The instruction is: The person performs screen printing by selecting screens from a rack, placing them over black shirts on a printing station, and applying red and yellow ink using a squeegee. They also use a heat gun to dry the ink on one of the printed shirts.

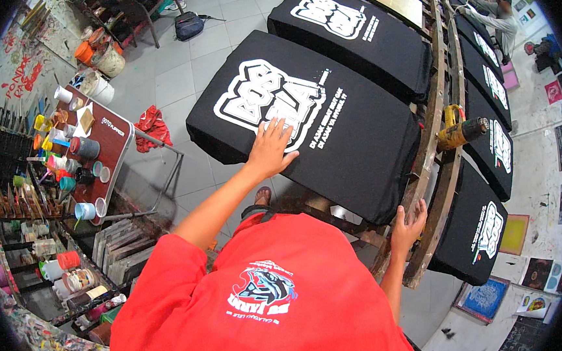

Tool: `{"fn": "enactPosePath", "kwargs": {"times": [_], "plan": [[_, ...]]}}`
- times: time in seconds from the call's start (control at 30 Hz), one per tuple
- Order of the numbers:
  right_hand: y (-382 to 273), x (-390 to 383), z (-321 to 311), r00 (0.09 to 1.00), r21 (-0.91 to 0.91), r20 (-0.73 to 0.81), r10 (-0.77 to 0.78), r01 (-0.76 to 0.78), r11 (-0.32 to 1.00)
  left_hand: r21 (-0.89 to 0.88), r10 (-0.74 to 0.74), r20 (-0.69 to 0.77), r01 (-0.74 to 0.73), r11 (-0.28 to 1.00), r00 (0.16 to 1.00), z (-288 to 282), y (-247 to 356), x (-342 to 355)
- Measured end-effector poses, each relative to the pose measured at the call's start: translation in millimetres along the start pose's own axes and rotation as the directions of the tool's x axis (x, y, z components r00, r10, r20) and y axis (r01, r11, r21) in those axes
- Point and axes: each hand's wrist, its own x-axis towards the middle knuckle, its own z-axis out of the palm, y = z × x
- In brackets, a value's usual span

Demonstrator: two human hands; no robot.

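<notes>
In the head view, the black shirt [352, 164] lies stretched left of the rail [420, 185]. The left hand [269, 150] rests on its white print [266, 98], fingers spread, gripping nothing. The right hand [405, 231], fingers apart and empty, is at the shirt's near corner, contact unclear.

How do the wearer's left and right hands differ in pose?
The left hand lies palm down on a black shirt, fingers over its white print; the right hand is by that shirt's edge and the wooden rail. The left hand is farther forward than the right. Both are bare.
</notes>
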Motion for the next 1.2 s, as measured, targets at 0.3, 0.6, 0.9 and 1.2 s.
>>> {"fn": "enactPosePath", "kwargs": {"times": [0.3, 0.6, 0.9, 1.2], "plan": [[-28.7, -19.6, 32.0, 0.995, 0.028, 0.100, 0.012, -0.014, 1.000, 0.028, -0.074, 0.083, 0.072, 0.997, 0.994, 7.0, -49.5, 51.6], [-40.5, -38.2, 55.4, 0.982, -0.018, 0.189, 0.011, -0.007, 1.000, 0.036, -0.060, -0.009, 0.060, 0.998, 0.998, 0.9, -77.8, 59.7], [-57.2, -55.0, 79.8, 0.960, -0.044, 0.277, 0.030, -0.019, 0.999, 0.058, -0.282, -0.011, 0.282, 0.958, 0.959, -10.7, -153.9, 65.2], [-64.0, -76.2, 100.1, 0.953, -0.087, 0.299, 0.045, -0.020, 0.996, 0.032, -0.212, 0.005, 0.211, 0.977, 0.977, -9.0, -141.3, 56.6]]}}
